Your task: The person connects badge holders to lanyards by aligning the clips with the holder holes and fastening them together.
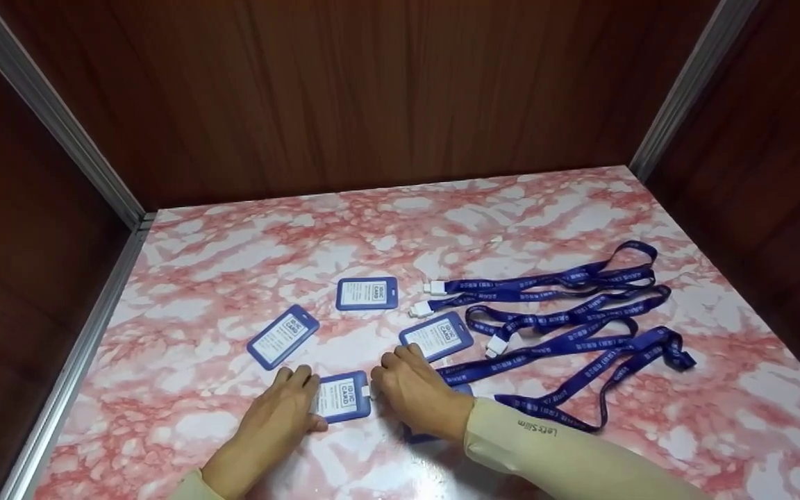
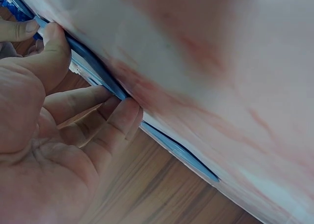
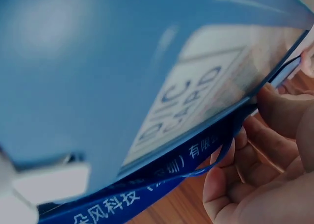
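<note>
My left hand (image 1: 278, 406) pinches a blue ID card holder (image 1: 343, 397) by its edge, with the thumb along the near side. At that holder's slotted end, my right hand (image 1: 417, 389) has its fingers curled round the end of a blue lanyard (image 1: 469, 371). A bit of white clip (image 1: 367, 392) shows between holder and fingers. Beneath my right wrist lies another blue holder, partly hidden; up close, the right wrist view shows a large blue card holder (image 3: 98, 86) with a white clip (image 3: 51, 184) at its corner. Whether the held clip is fastened cannot be seen.
Other card holders lie loose: one at left (image 1: 283, 337), a second farther back (image 1: 367, 294), a third beyond my right hand (image 1: 438, 335). Several blue lanyards with white clips (image 1: 435, 287) spread across the right side. Brown wooden panels (image 1: 400, 97) enclose the marbled table (image 1: 233, 243).
</note>
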Tool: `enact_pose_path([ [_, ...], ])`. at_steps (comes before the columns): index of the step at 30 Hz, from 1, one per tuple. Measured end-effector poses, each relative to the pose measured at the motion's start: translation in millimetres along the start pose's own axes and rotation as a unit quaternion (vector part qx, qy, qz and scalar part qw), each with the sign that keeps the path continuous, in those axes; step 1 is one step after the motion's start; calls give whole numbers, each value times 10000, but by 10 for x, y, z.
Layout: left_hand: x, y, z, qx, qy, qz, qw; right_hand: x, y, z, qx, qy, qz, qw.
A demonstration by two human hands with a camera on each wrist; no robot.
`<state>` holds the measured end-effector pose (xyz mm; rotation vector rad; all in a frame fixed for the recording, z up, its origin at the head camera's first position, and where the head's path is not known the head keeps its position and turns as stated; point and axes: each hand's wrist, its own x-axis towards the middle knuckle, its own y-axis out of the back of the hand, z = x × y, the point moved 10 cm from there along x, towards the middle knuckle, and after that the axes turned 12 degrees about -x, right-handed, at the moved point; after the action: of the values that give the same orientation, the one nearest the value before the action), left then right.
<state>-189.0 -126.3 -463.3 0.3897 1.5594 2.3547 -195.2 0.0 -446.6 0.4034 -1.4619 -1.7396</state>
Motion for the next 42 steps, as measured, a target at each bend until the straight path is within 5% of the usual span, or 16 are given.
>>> enact_pose_path([
  [22, -42, 18, -25, -227, 9, 19, 9997, -71, 215, 248, 1111, -561, 323, 9917],
  [42, -34, 13, -35, -462, 252, -347, 9980, -276, 404, 473, 1240, -849, 525, 9872],
])
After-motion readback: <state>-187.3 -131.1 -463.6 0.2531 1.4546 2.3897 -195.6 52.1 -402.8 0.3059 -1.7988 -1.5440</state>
